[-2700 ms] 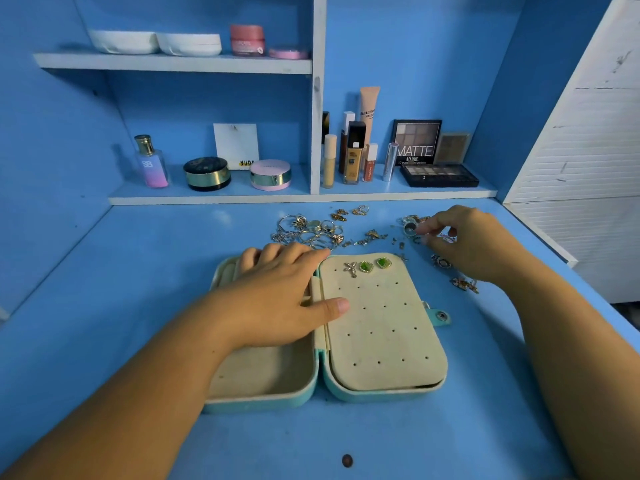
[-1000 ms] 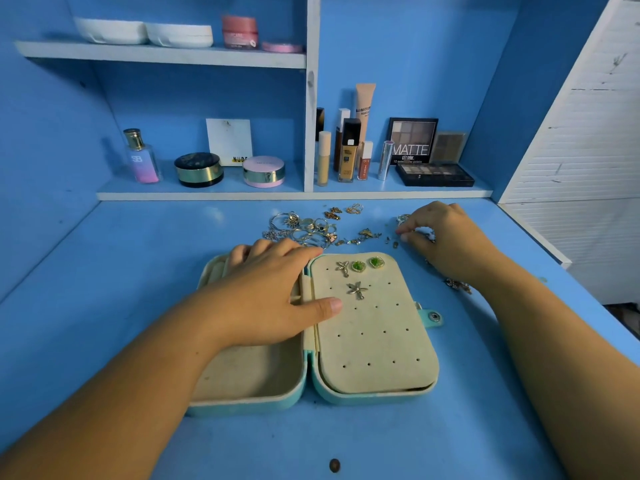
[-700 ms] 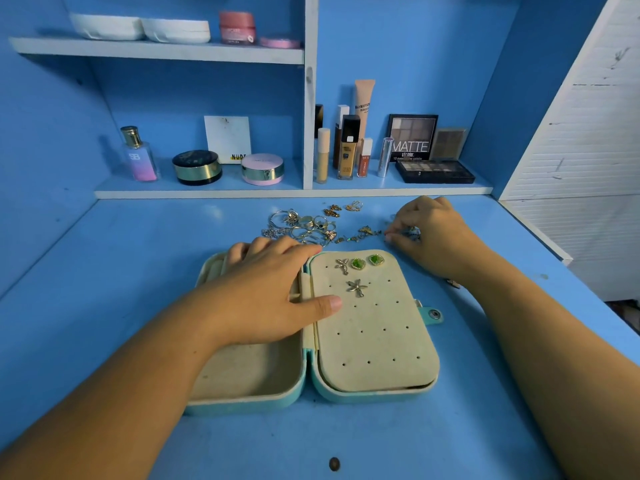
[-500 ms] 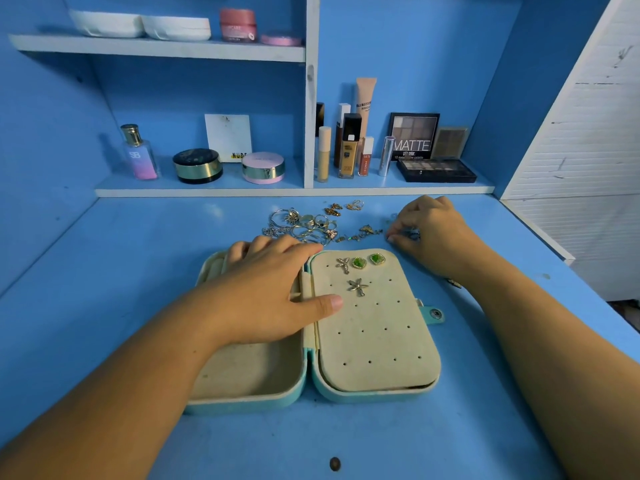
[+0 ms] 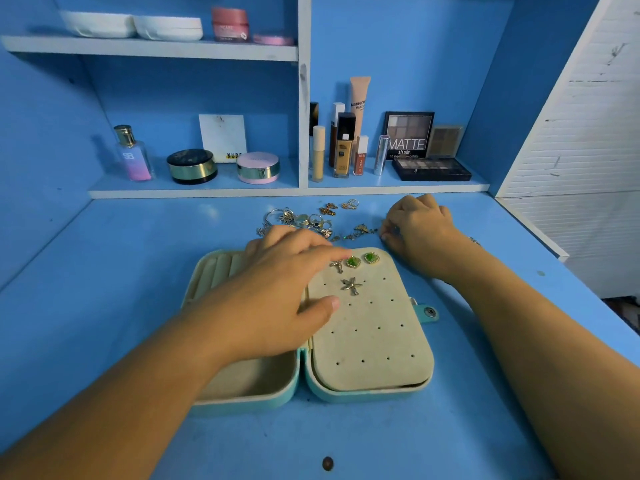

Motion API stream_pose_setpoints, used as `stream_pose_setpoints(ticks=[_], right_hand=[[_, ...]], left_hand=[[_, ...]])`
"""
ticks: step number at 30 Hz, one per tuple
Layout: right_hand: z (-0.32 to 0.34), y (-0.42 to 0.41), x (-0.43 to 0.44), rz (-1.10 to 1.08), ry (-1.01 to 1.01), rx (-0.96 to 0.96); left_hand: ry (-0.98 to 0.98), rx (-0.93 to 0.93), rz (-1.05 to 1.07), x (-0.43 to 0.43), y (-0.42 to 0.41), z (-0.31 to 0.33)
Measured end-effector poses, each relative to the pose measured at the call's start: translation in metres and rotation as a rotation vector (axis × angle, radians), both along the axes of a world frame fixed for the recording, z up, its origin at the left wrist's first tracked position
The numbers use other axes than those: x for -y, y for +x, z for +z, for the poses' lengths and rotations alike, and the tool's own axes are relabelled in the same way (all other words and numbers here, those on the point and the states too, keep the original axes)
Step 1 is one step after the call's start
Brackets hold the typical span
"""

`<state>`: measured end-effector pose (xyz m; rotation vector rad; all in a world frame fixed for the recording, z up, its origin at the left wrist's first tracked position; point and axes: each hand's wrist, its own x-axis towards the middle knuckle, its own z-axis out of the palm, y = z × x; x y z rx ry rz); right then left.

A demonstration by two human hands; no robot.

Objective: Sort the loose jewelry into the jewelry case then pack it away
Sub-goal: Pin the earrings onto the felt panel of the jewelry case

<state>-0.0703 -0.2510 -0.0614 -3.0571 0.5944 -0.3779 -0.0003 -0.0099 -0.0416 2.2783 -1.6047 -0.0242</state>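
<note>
Open jewelry case is steadied on desk by L hand, fingers flat & released across hinge. R hand is curled over loose jewelry behind case, prob. for next piece; grasp can't be told. Green studs are pinned in earring panel

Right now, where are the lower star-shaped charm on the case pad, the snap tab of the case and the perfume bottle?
lower star-shaped charm [image 5: 351, 284]: head view, its centre.
snap tab [image 5: 429, 312]: head view, its metal button.
perfume bottle [image 5: 135, 162]: head view, the glass body below the cap.
</note>
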Motion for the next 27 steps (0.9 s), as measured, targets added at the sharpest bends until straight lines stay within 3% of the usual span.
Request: stream_pose_setpoints(ticks=[5, 8, 12, 22, 27], right_hand=[[0.015, -0.016, -0.013, 0.14, 0.304, 0.212], [0.023, -0.027, -0.027, 0.206, 0.42, 0.168], [0.025, -0.031, -0.036, 0.236, 0.435, 0.152], [0.021, -0.029, -0.035, 0.178, 0.476, 0.203], [0.022, -0.027, -0.037, 0.151, 0.564, 0.244]], left_hand=[[-0.058, 0.047, -0.124, 0.005, -0.004, -0.009], [-0.115, 0.045, -0.118, 0.008, -0.003, -0.011], [-0.213, -0.001, -0.057, 0.009, -0.001, -0.012], [-0.251, -0.108, 0.006, 0.006, -0.002, -0.006], [-0.318, -0.138, 0.143, 0.003, -0.005, 0.002]])
